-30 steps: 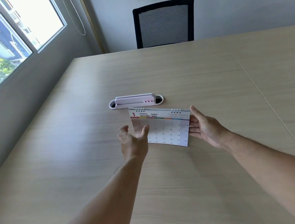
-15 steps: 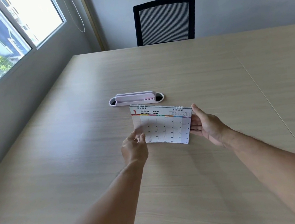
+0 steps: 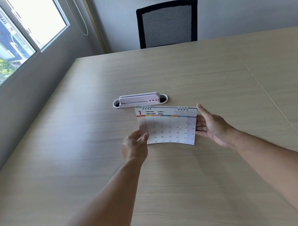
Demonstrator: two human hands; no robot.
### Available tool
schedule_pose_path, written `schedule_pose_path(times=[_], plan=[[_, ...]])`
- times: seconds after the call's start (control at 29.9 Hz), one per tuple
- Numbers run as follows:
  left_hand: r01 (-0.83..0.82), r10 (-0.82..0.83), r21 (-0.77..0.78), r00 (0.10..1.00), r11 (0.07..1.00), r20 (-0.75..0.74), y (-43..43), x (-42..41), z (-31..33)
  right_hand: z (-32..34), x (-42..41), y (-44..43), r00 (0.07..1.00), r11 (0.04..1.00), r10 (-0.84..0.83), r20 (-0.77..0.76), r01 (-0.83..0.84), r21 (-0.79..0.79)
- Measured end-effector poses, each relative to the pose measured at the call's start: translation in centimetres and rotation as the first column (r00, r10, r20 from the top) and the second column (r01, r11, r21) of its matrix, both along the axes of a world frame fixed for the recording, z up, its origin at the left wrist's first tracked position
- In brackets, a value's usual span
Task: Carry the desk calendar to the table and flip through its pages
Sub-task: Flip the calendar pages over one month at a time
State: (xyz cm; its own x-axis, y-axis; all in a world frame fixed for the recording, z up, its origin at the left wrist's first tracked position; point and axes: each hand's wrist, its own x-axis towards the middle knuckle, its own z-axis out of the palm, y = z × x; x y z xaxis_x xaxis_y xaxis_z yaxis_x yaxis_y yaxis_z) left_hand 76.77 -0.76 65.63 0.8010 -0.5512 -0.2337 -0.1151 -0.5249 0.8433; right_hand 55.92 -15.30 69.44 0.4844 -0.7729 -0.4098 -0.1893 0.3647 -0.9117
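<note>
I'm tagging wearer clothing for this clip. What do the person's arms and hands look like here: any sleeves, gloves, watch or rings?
Both forearms are bare as far as the frame shows, with no sleeve edge in view. The left hand and right hand wear no gloves. No watch, bracelet or ring shows on either wrist or on the visible fingers.
</note>
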Motion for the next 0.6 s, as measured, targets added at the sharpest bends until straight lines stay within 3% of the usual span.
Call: schedule_pose_path(times=[0.27, 0.47, 0.6], plan=[[-0.058, 0.057, 0.020, 0.996, 0.998, 0.067, 0.8, -0.3, 0.4, 0.0, 0.1, 0.2, 1.000, 1.000, -0.016, -0.023, 0.016, 0.009], [0.058, -0.066, -0.057, 0.987, 0.997, -0.148, 2.6, 1.3, 0.9, 0.0, -0.8, -0.1, 0.999, 0.999, 0.015, -0.039, -0.014, 0.045], [0.107, -0.122, -0.082, 0.970, 0.991, -0.210, 3.8, 2.6, 2.1, 0.1, -1.8, -0.6, 0.999, 0.998, 0.007, -0.047, -0.004, 0.065]])
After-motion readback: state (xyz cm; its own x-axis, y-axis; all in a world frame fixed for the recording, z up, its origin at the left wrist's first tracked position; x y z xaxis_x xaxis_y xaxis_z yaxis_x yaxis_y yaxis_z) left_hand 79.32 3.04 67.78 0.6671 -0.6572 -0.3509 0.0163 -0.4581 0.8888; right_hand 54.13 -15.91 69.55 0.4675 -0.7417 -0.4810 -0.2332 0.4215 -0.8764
